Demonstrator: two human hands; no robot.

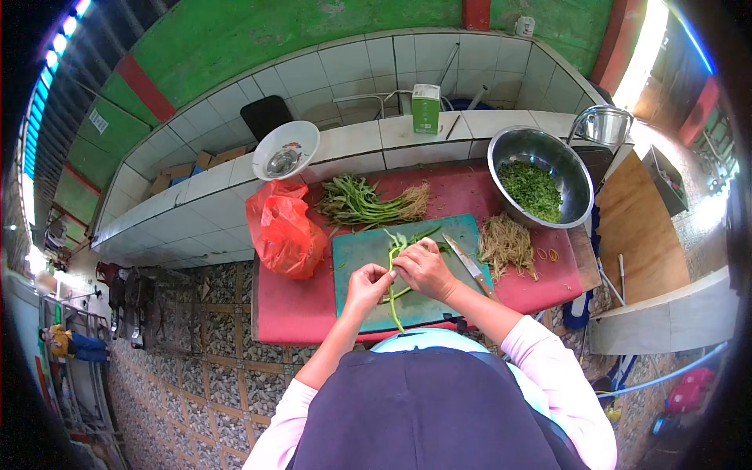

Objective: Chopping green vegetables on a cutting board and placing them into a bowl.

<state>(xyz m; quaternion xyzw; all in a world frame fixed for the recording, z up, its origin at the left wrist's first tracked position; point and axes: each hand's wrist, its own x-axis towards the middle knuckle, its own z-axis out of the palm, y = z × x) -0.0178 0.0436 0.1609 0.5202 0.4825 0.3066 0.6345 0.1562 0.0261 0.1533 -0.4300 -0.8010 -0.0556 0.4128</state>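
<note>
My left hand [371,286] and my right hand [424,269] meet over a teal cutting board [359,252], both pinching a long green vegetable stem [393,305] with leaves at its upper end. More stems and leaves lie on the board beneath and behind my hands. A knife with a wooden handle [468,263] rests to the right of my right hand, its handle past the board's edge. Beyond the board lies a bunch of leafy greens with roots [370,202]. Cut-off roots [505,247] are heaped to the board's right.
A red plastic bag [285,229] sits left of the board on the red tabletop [294,314]. A steel bowl [578,200] of chopped greens stands at the right. On the tiled ledge [352,144] are a white bowl [308,141] and a green box [425,111]. A person [73,343] is far left.
</note>
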